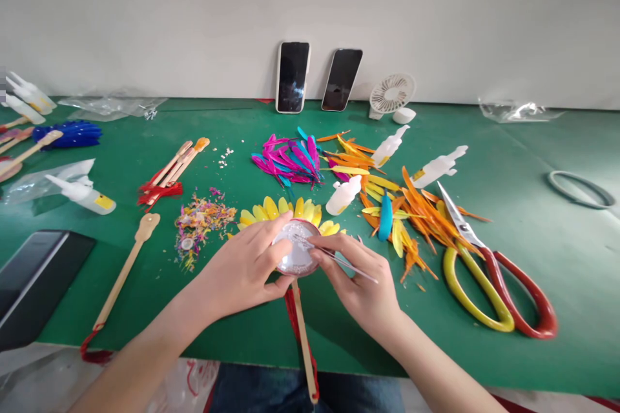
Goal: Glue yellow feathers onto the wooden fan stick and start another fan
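My left hand (254, 258) is closed around the edge of a small round white piece with a dark red rim (290, 262). Whether it is a dish or the fan's centre, I cannot tell. In my right hand (361, 274) is a pair of thin metal tweezers (346, 262), their tips at the white surface. Behind and below the round piece lies a fan of yellow feathers (259, 211), partly hidden by my hands. Its wooden handle (304, 342), with a red tassel, points toward me over the table edge.
Orange and yellow feathers (421, 219), large scissors (484, 251) and white glue bottles (343, 195) lie right. Magenta feathers (285, 158) are beyond the fan. Left are coloured scraps (198, 226), a wooden stick (128, 271) and a black device (41, 284). Two phones (293, 77) and a small fan (391, 93) stand behind.
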The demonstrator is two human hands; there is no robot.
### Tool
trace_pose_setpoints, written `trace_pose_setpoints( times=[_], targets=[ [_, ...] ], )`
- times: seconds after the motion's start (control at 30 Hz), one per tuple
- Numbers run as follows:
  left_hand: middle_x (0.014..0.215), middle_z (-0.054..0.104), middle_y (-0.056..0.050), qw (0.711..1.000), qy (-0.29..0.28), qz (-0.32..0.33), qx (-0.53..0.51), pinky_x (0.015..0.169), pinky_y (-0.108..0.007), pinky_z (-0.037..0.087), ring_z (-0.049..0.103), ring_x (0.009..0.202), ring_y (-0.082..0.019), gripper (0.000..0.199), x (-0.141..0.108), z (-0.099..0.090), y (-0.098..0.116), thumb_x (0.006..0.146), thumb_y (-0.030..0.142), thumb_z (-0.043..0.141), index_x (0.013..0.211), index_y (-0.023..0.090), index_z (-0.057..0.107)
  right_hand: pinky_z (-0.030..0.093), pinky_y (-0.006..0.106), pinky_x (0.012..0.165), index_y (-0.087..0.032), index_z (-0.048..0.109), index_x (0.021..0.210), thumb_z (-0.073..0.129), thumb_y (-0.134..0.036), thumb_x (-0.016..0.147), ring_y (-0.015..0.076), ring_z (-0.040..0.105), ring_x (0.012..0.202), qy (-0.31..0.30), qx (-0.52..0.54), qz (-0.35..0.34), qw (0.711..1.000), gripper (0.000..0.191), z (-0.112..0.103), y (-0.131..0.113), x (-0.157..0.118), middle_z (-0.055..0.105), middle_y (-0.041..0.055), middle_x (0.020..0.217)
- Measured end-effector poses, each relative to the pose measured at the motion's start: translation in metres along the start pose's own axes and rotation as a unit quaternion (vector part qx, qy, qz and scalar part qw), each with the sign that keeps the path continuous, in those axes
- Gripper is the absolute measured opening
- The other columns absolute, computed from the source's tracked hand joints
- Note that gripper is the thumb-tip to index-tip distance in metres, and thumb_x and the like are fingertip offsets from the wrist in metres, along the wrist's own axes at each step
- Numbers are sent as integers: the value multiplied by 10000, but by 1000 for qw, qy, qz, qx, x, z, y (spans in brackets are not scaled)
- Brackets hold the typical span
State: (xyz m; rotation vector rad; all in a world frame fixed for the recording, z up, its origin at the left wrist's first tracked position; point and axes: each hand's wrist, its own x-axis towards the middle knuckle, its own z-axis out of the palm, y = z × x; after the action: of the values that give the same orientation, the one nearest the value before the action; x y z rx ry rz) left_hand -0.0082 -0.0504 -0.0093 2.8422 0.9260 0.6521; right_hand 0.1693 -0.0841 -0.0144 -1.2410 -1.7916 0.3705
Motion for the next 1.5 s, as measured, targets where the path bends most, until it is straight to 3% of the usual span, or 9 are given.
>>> trace_pose_setpoints(
  times=[0.43,0.9,1.27,1.5],
  targets=[
    [1213,481,-158,1000,14,-9,-17,759,-429,493,543,1026,-262,289,-1,3,-2,718,240,516,964,211,368,469,259,532,-222,621,808,520,-214,779,152,600,589,29,42,42,998,105,-2,-1,-1,663,28,685],
    [1222,475,-157,1000,3,-1,-12,746,-407,501,547,1017,-253,200,1,1,0,734,255,506,888,203,391,451,238,521,-219,601,787,522,-181,772,131,582,560,16,37,8,999,89,0,0,2,650,10,653],
    [1174,499,-187,999,42,15,11,750,-409,498,555,1009,-262,321,-1,4,-3,743,243,509,1004,182,333,468,247,494,-222,611,835,521,-226,787,135,597,589,119,107,78,984,102,-4,1,-4,651,9,703],
    [1156,511,-184,998,57,10,-3,762,-397,501,545,1029,-254,362,1,4,-2,735,256,531,1016,182,315,460,236,493,-221,627,809,539,-253,779,129,587,580,84,162,116,976,99,-3,1,-3,635,-3,643]
  ],
)
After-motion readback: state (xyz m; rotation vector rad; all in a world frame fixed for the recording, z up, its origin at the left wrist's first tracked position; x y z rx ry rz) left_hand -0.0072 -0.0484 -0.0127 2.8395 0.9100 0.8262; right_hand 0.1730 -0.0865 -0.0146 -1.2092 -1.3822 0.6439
